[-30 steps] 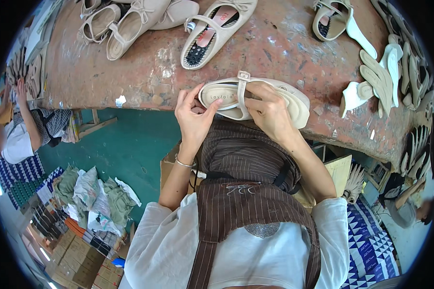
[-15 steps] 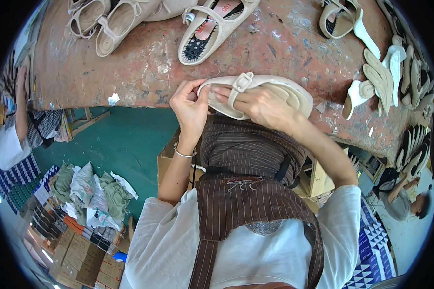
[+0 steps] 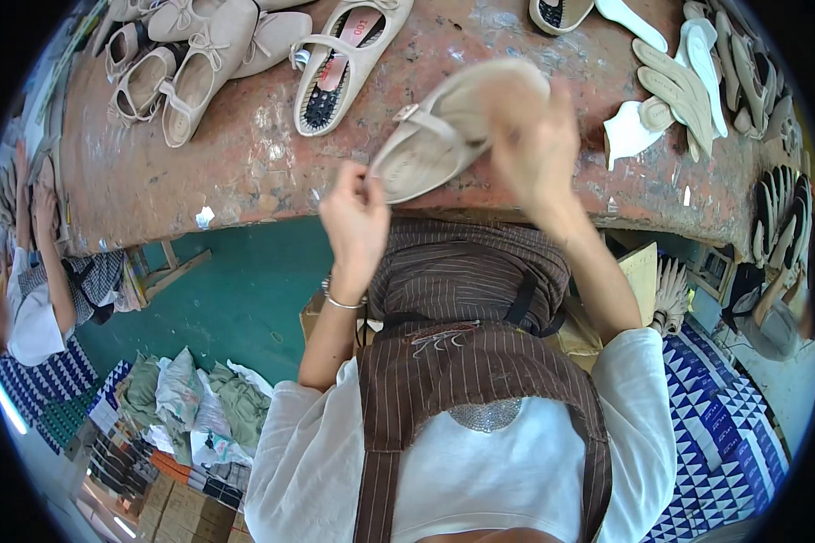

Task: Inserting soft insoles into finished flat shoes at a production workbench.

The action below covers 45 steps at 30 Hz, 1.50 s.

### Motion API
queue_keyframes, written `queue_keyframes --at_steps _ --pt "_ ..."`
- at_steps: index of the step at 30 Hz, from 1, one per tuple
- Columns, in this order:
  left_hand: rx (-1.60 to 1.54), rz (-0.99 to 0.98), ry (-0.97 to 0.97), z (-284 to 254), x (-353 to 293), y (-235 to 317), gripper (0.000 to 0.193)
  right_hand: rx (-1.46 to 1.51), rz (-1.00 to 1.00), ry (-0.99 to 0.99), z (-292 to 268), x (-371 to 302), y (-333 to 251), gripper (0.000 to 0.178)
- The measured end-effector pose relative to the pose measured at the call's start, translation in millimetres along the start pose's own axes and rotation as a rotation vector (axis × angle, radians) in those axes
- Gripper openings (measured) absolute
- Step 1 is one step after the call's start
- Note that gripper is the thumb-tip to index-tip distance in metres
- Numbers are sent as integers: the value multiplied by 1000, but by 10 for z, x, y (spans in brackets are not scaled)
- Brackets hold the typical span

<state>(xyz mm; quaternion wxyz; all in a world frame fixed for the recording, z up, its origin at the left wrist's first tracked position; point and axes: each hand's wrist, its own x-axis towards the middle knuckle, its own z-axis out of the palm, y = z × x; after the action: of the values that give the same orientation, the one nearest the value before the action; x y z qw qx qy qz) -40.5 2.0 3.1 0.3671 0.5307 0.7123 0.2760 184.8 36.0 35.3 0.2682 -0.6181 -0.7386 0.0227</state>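
A beige strap shoe (image 3: 426,161) with a buckle is held above the table's near edge, its toe pointing up to the right. Thumb and fingers of my left hand (image 3: 356,217) pinch the shoe at its heel. My right hand (image 3: 541,154) is against the toe end, its fingers smeared by motion, so their grip is unclear. A beige insole shows inside the shoe. Beyond it lies a similar shoe (image 3: 346,68) without that insole, its black stitched inside and a pink label visible.
The worn reddish table (image 3: 254,172) carries several finished-looking beige shoes (image 3: 190,95) at the left. Loose insoles (image 3: 675,90) and white pieces (image 3: 632,131) lie at the right. Other people work at both sides. Cloth bundles (image 3: 190,403) rest on the green floor (image 3: 217,299).
The shoe has turned, its toe now raised away from me. My right hand has come out of the shoe's opening to the toe end. My left hand remains at the heel. The whole view has shifted slightly.
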Motion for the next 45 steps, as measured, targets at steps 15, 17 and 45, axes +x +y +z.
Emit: queue_keyframes --at_steps 15,17,45 --pt "572 704 -376 762 -588 345 60 -54 41 -277 85 -302 -241 52" --pt "577 709 -313 790 -587 302 63 -73 -23 -63 249 1 -140 46" --pt "558 788 -256 775 -527 257 56 -312 54 -274 615 203 96 20"
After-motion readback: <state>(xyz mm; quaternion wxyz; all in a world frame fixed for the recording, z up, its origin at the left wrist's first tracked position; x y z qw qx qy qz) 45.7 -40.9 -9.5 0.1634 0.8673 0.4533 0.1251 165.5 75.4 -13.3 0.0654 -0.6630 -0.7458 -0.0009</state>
